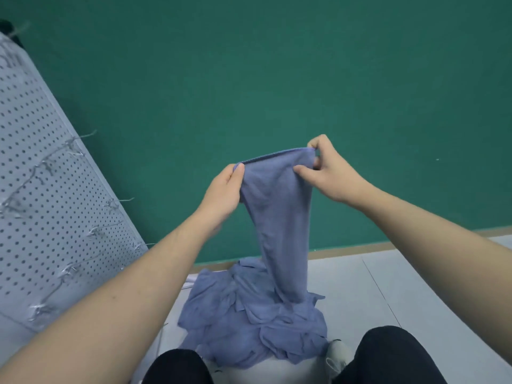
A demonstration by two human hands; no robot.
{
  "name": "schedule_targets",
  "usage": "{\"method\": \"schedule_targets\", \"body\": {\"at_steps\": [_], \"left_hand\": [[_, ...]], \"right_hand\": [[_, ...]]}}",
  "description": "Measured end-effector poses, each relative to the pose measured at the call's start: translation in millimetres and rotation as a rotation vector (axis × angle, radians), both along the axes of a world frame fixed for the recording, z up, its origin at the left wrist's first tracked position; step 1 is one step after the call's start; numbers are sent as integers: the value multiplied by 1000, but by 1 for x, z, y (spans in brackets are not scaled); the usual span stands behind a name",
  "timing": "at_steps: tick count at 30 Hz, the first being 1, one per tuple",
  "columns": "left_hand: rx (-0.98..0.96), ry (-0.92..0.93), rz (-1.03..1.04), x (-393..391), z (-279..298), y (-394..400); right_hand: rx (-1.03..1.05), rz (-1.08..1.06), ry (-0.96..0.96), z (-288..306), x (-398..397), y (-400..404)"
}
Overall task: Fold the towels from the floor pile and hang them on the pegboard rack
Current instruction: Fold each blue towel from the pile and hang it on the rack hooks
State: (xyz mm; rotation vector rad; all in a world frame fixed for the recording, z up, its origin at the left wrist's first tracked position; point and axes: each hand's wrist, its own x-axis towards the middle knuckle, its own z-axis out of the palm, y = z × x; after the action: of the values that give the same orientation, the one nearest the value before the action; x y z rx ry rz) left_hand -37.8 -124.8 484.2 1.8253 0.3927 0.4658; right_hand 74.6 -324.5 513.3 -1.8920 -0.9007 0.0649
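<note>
At centre frame my left hand and right hand each pinch a top corner of one soft blue cloth towel. Its tail touches the crumpled blue towel pile on the floor below; it may drag others up. One grey perforated pegboard rack leans at left; pile count unclear.

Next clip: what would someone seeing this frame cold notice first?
First, the blue towel held up at centre, its top edge pinched by the left hand and right hand against the green wall. It hangs down to the crumpled towel pile on the floor. At left leans a grey pegboard rack.
</note>
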Motion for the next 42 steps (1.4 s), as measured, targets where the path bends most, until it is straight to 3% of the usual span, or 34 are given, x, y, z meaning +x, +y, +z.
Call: {"method": "schedule_targets", "body": {"at_steps": [3, 6, 11, 17, 22, 26, 30, 33, 38, 42], "left_hand": [[-150, -65, 8, -13, 31, -17], [-235, -105, 22, -21, 50, -20], [-278, -115, 6, -35, 70, -29], [-423, -28, -277, -58, 60, -45], [-539, -143, -177, -70, 65, -55], [-524, -135, -108, -74, 83, -59], [-687, -108, -173, -71, 98, -68], [-737, -100, -240, -69, 109, -68], [-792, -127, -237, -67, 120, -63], [-742, -134, -142, -66, 121, -58]], "right_hand": [[152, 39, 356, 17, -13, -3], [118, 99, 524, 37, -26, -11], [180, 53, 489, 69, -42, -10], [259, -23, 580, 96, -62, 6], [136, -31, 477, 97, -67, 3], [130, -67, 445, 92, -65, -2], [312, -50, 634, 92, -71, -8], [323, 104, 795, 86, -76, -19], [150, 227, 726, 55, -78, -37], [187, 173, 642, 46, -77, -41]]}}
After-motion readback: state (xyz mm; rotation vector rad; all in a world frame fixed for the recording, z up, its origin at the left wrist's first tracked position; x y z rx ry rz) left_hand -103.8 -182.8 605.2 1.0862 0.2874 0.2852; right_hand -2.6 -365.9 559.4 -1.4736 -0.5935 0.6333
